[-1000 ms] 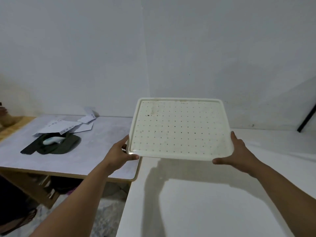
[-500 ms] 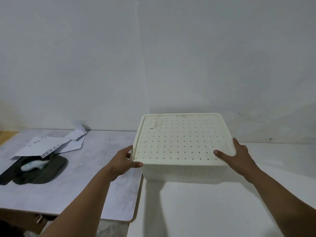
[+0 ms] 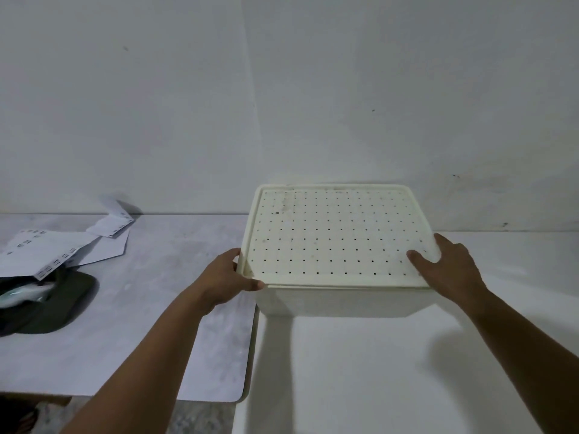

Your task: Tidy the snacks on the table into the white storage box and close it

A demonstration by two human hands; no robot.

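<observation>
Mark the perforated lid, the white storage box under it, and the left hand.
perforated lid [image 3: 335, 236], head view: middle of its dotted top face.
white storage box [image 3: 344, 302], head view: front wall below the lid.
left hand [image 3: 224, 278], head view: back of the hand, gripping the lid's left front corner.

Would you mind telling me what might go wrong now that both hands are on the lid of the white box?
The lid may not be fully seated: a thin seam shows along its front edge, so it could pop off. The box sits near the white table's left edge; a push from the right hand could slide it off.
</observation>
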